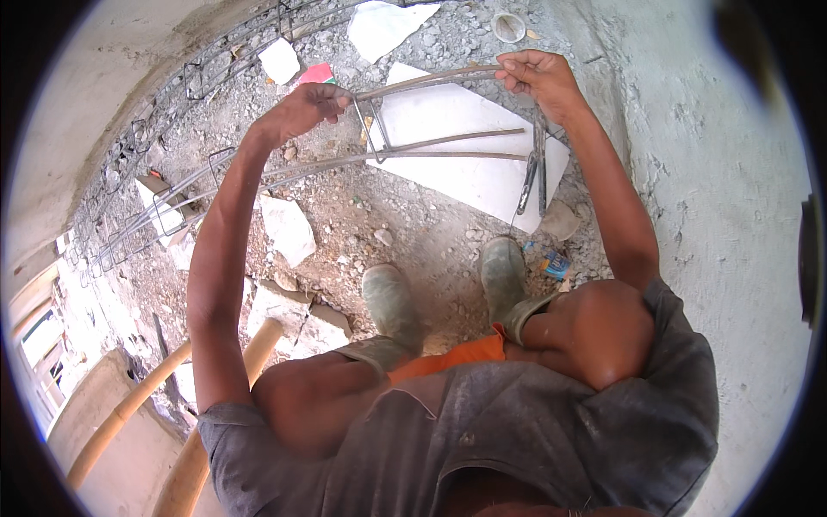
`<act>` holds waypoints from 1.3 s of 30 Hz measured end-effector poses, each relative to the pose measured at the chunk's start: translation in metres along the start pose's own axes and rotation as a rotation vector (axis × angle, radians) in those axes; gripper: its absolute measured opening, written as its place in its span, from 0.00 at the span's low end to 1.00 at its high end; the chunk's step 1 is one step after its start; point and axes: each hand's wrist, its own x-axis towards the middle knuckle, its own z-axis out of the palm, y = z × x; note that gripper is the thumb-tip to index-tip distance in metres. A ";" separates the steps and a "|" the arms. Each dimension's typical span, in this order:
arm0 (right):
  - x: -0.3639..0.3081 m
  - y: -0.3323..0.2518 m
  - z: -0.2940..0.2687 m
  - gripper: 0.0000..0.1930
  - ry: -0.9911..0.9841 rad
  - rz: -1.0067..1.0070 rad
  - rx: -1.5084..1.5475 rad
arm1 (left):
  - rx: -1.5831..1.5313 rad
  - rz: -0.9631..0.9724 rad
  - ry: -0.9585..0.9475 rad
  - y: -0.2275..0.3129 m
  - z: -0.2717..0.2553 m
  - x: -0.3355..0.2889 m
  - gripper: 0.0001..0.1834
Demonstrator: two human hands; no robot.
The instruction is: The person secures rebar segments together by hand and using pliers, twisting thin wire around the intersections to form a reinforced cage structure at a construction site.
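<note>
On the left, bamboo poles [129, 414] are slanting beside the person's arm, and a long frame of thin metal rods [457, 155] is stretching across rubble toward the middle. The left hand [310, 108] is gripping the frame's upper rods [413, 84] with bent fingers, just beside the top of a square metal loop [381, 129]. Those rods are running from hand to hand above a white sheet [465, 121] lying on the ground. The right hand [547, 82] is pinching their other end between thumb and fingers. Beneath it, a dark two-handled tool [541, 164] is lying near the lower rods' ends. Farther right, a pale wall [715, 215] is rising.
</note>
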 end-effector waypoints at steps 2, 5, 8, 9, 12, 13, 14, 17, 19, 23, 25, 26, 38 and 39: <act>-0.005 -0.005 0.003 0.13 -0.021 -0.007 0.010 | -0.015 -0.010 0.044 -0.002 0.000 0.003 0.16; -0.004 -0.006 -0.004 0.13 -0.037 -0.015 0.022 | -0.025 -0.020 0.116 -0.004 0.004 0.011 0.22; -0.011 -0.004 -0.021 0.13 0.021 -0.028 -0.019 | -0.057 -0.029 0.139 -0.006 0.008 0.015 0.24; -0.016 0.002 -0.030 0.12 0.072 0.004 -0.071 | -0.064 -0.031 0.138 -0.006 0.010 0.016 0.24; -0.027 0.015 -0.038 0.13 0.168 0.063 -0.047 | -0.087 -0.036 0.137 -0.007 0.013 0.018 0.24; -0.032 0.015 -0.034 0.13 0.188 0.080 -0.006 | -0.091 -0.038 0.137 -0.007 0.013 0.017 0.24; -0.034 0.013 -0.032 0.13 0.181 0.055 -0.008 | -0.096 -0.039 0.137 -0.008 0.013 0.017 0.24; -0.036 0.004 -0.015 0.14 0.156 -0.017 -0.002 | -0.104 -0.037 0.135 -0.009 0.015 0.018 0.24; -0.032 -0.001 0.001 0.15 0.131 -0.065 0.008 | -0.106 -0.039 0.133 -0.009 0.015 0.018 0.24; -0.019 0.004 0.022 0.13 0.126 -0.052 0.040 | -0.103 -0.029 0.134 -0.008 0.016 0.017 0.24; -0.010 0.011 0.019 0.12 0.109 -0.086 0.069 | -0.100 -0.021 0.134 -0.007 0.016 0.019 0.24; -0.010 0.013 0.020 0.12 0.121 -0.094 0.057 | -0.100 -0.020 0.136 -0.007 0.016 0.018 0.24; 0.011 0.033 -0.002 0.08 0.084 -0.134 0.156 | -0.099 0.009 0.160 -0.012 0.016 0.024 0.24; 0.011 0.037 -0.002 0.08 0.079 -0.151 0.217 | -0.099 0.008 0.158 -0.012 0.018 0.025 0.24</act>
